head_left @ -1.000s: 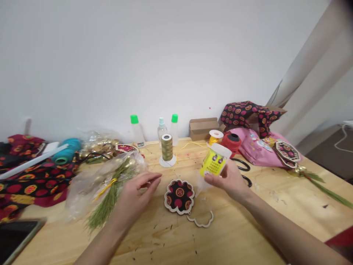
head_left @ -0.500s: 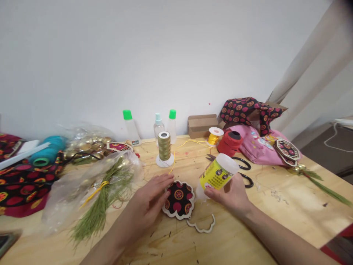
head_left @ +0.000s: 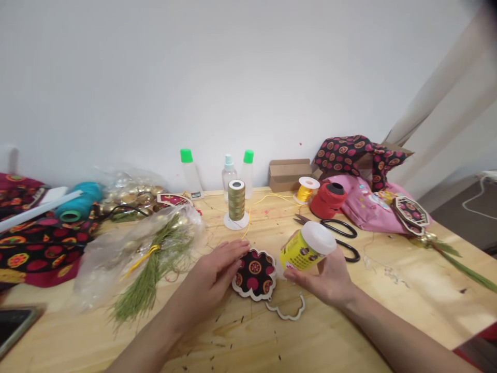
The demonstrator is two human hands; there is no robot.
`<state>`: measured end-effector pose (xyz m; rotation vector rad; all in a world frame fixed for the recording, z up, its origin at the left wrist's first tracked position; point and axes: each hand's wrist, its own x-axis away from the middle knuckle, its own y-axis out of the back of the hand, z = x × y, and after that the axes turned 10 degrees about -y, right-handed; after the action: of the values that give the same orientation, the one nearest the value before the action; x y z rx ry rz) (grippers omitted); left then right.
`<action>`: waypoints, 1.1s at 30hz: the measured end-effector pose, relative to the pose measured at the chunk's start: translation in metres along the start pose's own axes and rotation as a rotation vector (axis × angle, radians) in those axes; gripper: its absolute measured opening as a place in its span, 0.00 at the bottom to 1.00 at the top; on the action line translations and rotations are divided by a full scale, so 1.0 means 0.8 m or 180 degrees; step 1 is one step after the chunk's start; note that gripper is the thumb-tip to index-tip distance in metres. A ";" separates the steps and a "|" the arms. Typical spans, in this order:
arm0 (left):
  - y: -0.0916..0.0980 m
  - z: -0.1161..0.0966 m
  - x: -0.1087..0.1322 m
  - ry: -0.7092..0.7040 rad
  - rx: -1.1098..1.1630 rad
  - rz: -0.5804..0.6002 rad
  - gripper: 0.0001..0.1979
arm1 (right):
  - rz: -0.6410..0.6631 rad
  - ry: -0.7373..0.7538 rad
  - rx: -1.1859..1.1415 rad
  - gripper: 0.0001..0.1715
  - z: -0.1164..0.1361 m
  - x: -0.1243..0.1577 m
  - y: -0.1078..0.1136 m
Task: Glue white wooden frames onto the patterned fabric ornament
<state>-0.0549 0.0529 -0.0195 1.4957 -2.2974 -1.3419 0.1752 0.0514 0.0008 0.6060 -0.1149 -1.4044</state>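
Your left hand (head_left: 213, 269) has come in to the left edge of the flower (head_left: 254, 277) vs. a second ago; your right hand (head_left: 330, 277) has brought the yellow bottle (head_left: 303, 254) lower and tipped it further. Left: half-curled at the flower's edge, can't tell if you're pinching it. Right: wrapped round the yellow bottle, base up to the right, lower end by the flower's right edge, tip unclear. Flower lies flat on the table (head_left: 330, 336), lower centre of frame; wood outline (head_left: 289, 316) just below right of it. Scissors (head_left: 303, 219) above the yellow bottle, olive spool (head_left: 236, 203) above the flower. Tassel (head_left: 142, 285) left of your left hand, partly over a plastic bag (head_left: 91, 282). Right of centre: yellow spool (head_left: 305, 194), red spool (head_left: 327, 201), pink bag (head_left: 359, 207). Teal spool (head_left: 87, 194) at left, phone (head_left: 15, 324) lower left.
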 end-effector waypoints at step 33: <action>-0.007 -0.004 0.005 -0.0281 -0.0543 0.0868 0.35 | -0.0452 0.0173 0.0100 0.10 -0.003 0.001 -0.006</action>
<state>-0.0514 0.0474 -0.0230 1.0498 -2.2679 -1.5039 0.1722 0.0513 -0.0032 0.6887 -0.0513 -1.5242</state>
